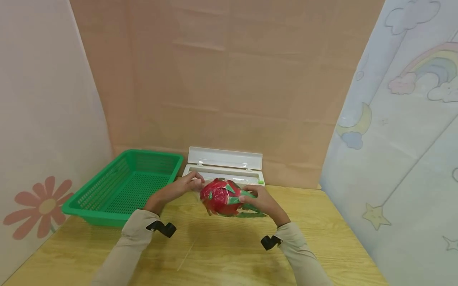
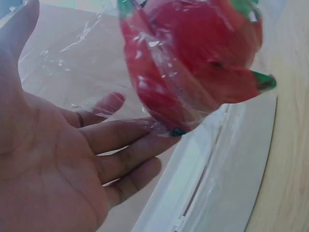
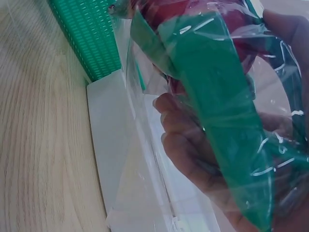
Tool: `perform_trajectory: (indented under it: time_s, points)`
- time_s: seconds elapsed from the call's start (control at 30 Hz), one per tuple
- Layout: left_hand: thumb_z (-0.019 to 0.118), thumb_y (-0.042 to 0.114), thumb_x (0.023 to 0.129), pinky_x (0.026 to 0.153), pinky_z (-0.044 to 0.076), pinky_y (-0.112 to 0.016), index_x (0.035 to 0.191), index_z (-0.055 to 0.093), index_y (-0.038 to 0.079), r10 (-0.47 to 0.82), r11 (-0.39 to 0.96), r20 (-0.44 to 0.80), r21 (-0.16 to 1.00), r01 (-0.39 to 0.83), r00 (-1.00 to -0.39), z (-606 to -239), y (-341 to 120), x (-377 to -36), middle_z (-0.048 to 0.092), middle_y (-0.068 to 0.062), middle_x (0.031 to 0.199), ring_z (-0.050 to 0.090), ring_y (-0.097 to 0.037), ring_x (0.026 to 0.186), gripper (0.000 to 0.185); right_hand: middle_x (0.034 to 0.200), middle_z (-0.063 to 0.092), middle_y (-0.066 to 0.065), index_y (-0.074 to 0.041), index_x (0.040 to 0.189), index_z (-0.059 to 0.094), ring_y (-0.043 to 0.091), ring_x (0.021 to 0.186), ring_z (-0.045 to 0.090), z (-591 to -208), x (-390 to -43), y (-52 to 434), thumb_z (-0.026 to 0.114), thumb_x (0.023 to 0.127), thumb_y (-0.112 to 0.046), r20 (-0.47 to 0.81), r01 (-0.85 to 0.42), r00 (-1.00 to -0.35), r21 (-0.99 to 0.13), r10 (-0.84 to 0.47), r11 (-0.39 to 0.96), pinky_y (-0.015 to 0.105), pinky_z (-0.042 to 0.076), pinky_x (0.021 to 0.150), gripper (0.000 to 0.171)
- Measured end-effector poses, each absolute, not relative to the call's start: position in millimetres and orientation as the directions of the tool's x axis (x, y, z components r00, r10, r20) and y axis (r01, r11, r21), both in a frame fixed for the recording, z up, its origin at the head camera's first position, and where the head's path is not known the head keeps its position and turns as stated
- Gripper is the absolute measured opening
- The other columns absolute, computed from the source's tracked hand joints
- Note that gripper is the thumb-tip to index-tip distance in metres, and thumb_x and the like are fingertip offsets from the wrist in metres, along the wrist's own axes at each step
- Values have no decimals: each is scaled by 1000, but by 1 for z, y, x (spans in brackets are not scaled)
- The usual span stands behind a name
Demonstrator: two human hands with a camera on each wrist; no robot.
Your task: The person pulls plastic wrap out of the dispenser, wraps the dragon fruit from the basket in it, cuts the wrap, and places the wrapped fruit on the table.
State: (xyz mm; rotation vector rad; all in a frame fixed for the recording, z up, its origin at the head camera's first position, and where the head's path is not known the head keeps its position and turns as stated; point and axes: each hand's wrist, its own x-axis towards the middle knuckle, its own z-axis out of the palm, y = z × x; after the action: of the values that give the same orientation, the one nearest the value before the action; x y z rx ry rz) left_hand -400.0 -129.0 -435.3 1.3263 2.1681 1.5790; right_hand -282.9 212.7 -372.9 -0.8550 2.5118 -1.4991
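Note:
A red dragon fruit (image 1: 219,197) with green leafy tips, wrapped in clear plastic film (image 2: 91,43), is held above the table in front of a white cling film box. My right hand (image 1: 262,200) grips its leafy end, thumb in front and fingers behind the long green leaf (image 3: 212,106). At the other end, my left hand (image 1: 184,186) touches the film. Its fingers (image 2: 120,154) reach under the wrapped fruit, slightly bent, with the thumb spread away from them in the left wrist view.
The cling film box (image 1: 225,159) stands at the back with its lid raised and a small green slider (image 1: 261,182) at its right end. A green slotted basket (image 1: 96,216) sits at the left. The wooden table (image 1: 214,254) meets paper-covered walls.

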Motion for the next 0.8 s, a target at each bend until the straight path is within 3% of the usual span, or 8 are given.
perform_trajectory:
  time_s: [0.1, 0.13, 0.2, 0.3, 0.43, 0.67, 0.8]
  points:
    - [41, 44, 106, 94, 49, -50, 122, 44, -1, 689, 194, 267, 828, 526, -674, -383, -123, -330, 57, -22, 127, 57, -34, 120, 47, 89, 73, 7, 2, 114, 66, 29, 76, 69, -372, -284, 214, 69, 92, -39, 200, -410, -844, -839, -498, 358, 31, 54, 66, 47]
    - [44, 42, 105, 92, 50, -46, 120, 45, 0, 672, 204, 283, 818, 538, -685, -371, -120, -315, 58, -21, 125, 57, -32, 118, 45, 89, 73, 8, 2, 115, 66, 28, 75, 69, -371, -284, 215, 69, 92, -40, 203, -412, -845, -836, -494, 362, 31, 53, 66, 48]
    - [45, 25, 107, 88, 51, -41, 114, 48, -1, 632, 220, 310, 807, 548, -710, -354, -114, -293, 62, -19, 119, 60, -28, 113, 27, 91, 73, 8, 1, 117, 66, 23, 76, 67, -370, -285, 216, 69, 90, -43, 206, -418, -852, -822, -481, 388, 30, 51, 67, 52]
    - [48, 7, 105, 80, 52, -34, 105, 53, -1, 587, 202, 367, 796, 570, -721, -356, -108, -289, 69, -15, 107, 64, -23, 99, 10, 98, 71, 7, 1, 121, 65, 18, 80, 65, -369, -284, 216, 70, 89, -47, 213, -429, -855, -803, -474, 414, 31, 51, 71, 58]
    - [48, 6, 105, 70, 51, -30, 94, 56, 4, 553, 188, 452, 751, 633, -700, -367, -104, -291, 71, -6, 92, 65, -18, 84, 15, 95, 71, 4, -1, 117, 67, 18, 76, 65, -375, -282, 215, 69, 89, -46, 216, -435, -849, -803, -483, 407, 30, 50, 68, 53]
    - [47, 8, 106, 84, 56, -44, 89, 57, 9, 495, 160, 534, 719, 676, -686, -374, -106, -293, 71, -3, 95, 70, -22, 97, 19, 92, 71, 4, -2, 112, 68, 33, 75, 68, -375, -284, 214, 68, 91, -44, 251, -468, -812, -819, -527, 331, 29, 53, 65, 47]
    - [45, 1, 105, 85, 56, -45, 89, 57, 2, 484, 162, 537, 720, 675, -690, -371, -105, -294, 71, -6, 92, 70, -21, 93, 20, 94, 71, 4, -2, 113, 68, 27, 75, 68, -369, -286, 213, 68, 90, -46, 252, -476, -811, -808, -528, 346, 28, 53, 66, 50]
